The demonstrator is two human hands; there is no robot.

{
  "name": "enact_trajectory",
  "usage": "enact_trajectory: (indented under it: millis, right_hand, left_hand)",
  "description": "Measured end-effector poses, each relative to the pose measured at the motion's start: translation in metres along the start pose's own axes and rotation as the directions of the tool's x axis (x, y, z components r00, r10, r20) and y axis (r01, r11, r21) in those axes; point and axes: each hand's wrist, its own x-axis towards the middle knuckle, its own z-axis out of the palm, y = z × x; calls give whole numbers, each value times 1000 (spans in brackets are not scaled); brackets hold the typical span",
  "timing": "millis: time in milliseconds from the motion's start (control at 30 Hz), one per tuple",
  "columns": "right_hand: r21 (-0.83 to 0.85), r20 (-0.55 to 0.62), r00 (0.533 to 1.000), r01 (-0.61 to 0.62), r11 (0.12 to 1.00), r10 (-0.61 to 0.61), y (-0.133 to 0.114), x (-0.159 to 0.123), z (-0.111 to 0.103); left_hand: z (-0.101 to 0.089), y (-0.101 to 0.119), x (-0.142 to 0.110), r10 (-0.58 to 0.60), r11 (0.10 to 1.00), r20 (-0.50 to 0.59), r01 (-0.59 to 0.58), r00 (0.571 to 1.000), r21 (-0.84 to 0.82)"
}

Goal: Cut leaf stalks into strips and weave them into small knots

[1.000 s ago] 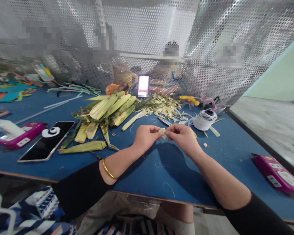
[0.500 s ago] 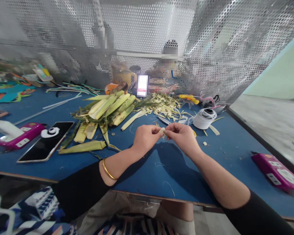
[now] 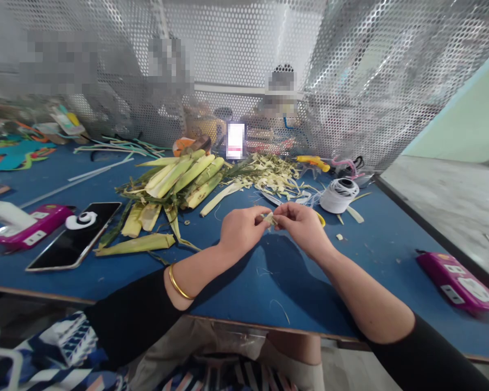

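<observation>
My left hand [image 3: 243, 228] and my right hand [image 3: 300, 224] meet above the middle of the blue table [image 3: 244, 288]. Pinched between their fingertips is a small pale piece of corn husk [image 3: 269, 218], mostly covered by the fingers. Both hands are closed on it. Behind and left of my left hand lies a pile of green-yellow corn husks [image 3: 179, 179], with one loose husk [image 3: 136, 245] in front. Shredded husk strips [image 3: 275, 174] are heaped beyond my hands. A white spool of thread [image 3: 339, 195] stands right of my right hand, and scissors [image 3: 271, 199] lie partly hidden behind the hands.
To the left lie a large dark phone [image 3: 75, 236] and a magenta power strip [image 3: 32, 228]; another magenta strip [image 3: 458, 279] is at the right. A lit phone [image 3: 235, 140] stands before the perforated metal screen [image 3: 244, 49]. A yellow glue gun [image 3: 313, 162] lies at the back.
My fingertips have shifted slightly on the small husk piece, and my right fingers sit a bit differently. The whole view has moved slightly; the things on the table stay in place.
</observation>
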Motion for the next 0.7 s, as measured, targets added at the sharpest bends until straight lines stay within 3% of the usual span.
enact_trajectory:
  millis: [100,367,567,700]
  right_hand:
    - [43,15,1000,5,999,-6,2,1,0]
    - [-59,176,984,26,998,-15,-1,2,-4]
    - [-61,115,993,17,998,-10,-1,1,-2]
    - [-51,13,1000,16,999,-16,-3,-1,-2]
  left_hand:
    - [0,0,-1,26,999,10,-27,1000,42]
    - [1,-5,1,62,998,26,-62,998,18]
    - [-3,2,1,12,999,103,-16,995,30]
    - [-1,-1,3,-24,992,147,41,989,-116]
